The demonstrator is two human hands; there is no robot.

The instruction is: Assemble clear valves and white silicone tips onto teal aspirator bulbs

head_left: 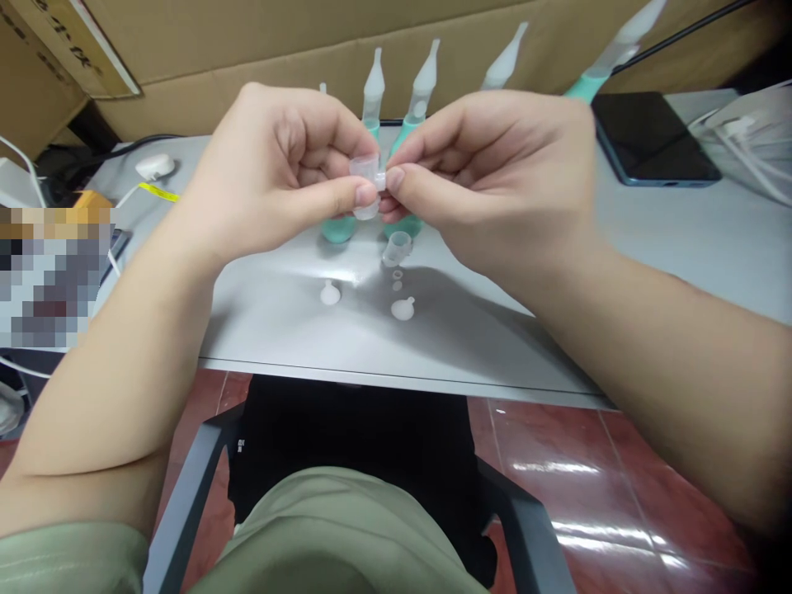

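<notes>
Pinching a clear cup-shaped piece (365, 206) between thumb and fingers, your left hand (285, 161) keeps to its side while your right hand (501, 161) grips a small clear bit at its flank. Both hands are closed and nearly meet, up over the far half of the bench (278, 338); whether that bit is a loose part or the piece's own spout, you cannot tell from here. The step looks like fine fitting or adjusting at that side opening. What comes next seems to call for a firm left thumb and a light, straight, well-aligned push or twist from the right, since so thin a part could slip or tilt.

Below your hands, toward the near edge, lie a second clear piece (397, 249), two tiny rings (398, 275) just beside it, and, nearer you, a left tabbed disc (330, 294) and a right tabbed disc (403, 309), well apart.

Behind your hands, teal-bodied pieces with translucent tips (424, 81) line the far edge, partly hidden. A dark phone (659, 136) lies by the far right corner, a white round device (154, 167) toward the far left.
</notes>
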